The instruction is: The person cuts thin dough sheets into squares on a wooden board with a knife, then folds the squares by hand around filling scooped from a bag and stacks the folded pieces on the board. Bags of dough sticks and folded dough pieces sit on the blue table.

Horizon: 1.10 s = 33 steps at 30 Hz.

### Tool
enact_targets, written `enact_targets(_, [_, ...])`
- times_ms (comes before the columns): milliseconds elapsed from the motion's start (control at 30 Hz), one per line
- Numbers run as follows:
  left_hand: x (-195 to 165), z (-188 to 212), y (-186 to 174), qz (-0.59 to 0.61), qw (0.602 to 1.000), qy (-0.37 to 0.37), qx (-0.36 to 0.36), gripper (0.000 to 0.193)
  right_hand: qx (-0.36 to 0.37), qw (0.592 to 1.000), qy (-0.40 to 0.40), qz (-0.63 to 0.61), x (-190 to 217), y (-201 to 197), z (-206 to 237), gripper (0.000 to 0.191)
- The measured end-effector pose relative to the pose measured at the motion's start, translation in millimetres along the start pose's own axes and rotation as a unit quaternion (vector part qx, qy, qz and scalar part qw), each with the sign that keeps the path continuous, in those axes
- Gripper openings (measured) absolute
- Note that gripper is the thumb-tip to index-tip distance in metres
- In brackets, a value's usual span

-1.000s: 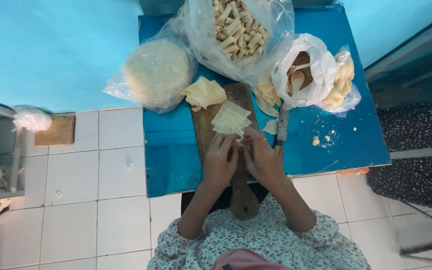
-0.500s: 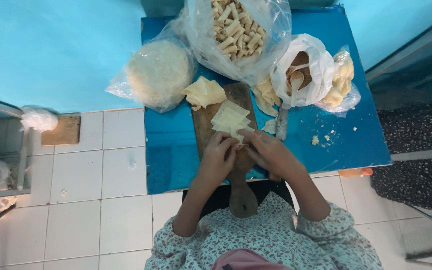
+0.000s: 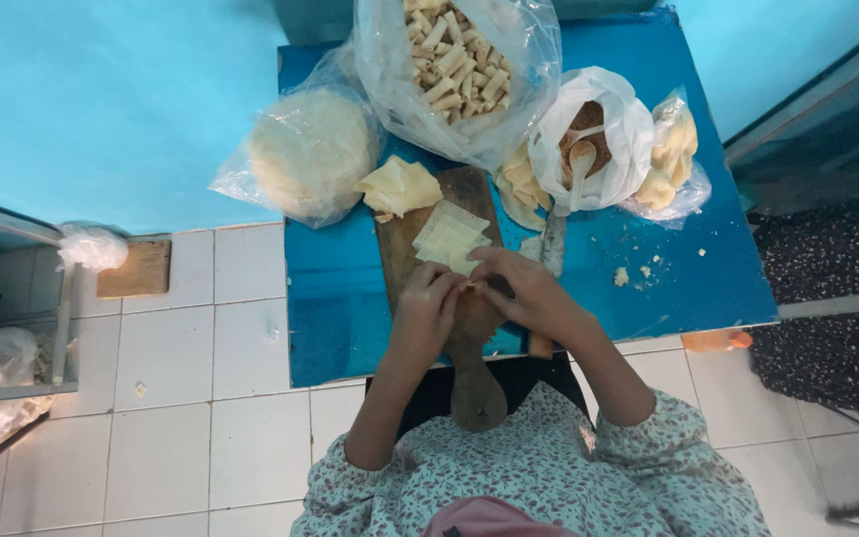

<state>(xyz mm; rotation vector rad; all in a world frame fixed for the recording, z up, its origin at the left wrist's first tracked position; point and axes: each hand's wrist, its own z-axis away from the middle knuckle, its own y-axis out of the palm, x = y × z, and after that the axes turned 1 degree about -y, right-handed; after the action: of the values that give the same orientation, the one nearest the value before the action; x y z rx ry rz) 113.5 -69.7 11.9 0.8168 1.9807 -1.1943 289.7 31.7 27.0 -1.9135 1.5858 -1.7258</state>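
Observation:
My left hand (image 3: 428,310) and my right hand (image 3: 521,290) meet over a wooden cutting board (image 3: 459,338) on a small blue table (image 3: 340,298). Their fingertips pinch a small pale wrapper piece (image 3: 469,285) between them; most of it is hidden by my fingers. Just beyond my hands a stack of pale square wrappers (image 3: 453,238) lies on the board. A folded pile of wrappers (image 3: 399,186) rests at the board's far left corner.
A clear bag of rolled pastries (image 3: 457,62) stands at the back. A bag of round sheets (image 3: 310,151) lies at the left. A white bag with brown filling and a spoon (image 3: 585,149) sits to the right, beside a knife (image 3: 551,249). White tiled floor (image 3: 201,398) lies below.
My hands stay together at the board, working the small piece between the fingertips. The view has shifted slightly; the wrappers and bags have not moved.

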Motion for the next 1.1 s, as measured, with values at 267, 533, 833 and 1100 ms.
enact_targets(267, [1,-6,-1,-0.014,1.000,0.001,0.005,0.013,0.057,0.988,0.121,-0.080,-3,-4,-23,0.055])
enact_targets(533, [7,-17,-1,-0.050,0.998,0.026,0.004,0.008,0.005,1.000,-0.012,0.025,-2,-1,-26,0.048])
enact_targets(833, [3,-18,-9,-0.097,0.994,0.045,0.018,0.006,0.023,0.997,-0.035,0.072,1,-9,-17,0.050])
enact_targets(1100, [-3,-17,-13,-0.179,0.978,0.107,0.017,0.013,0.047,0.998,0.006,0.034,-9,-6,-26,0.052])
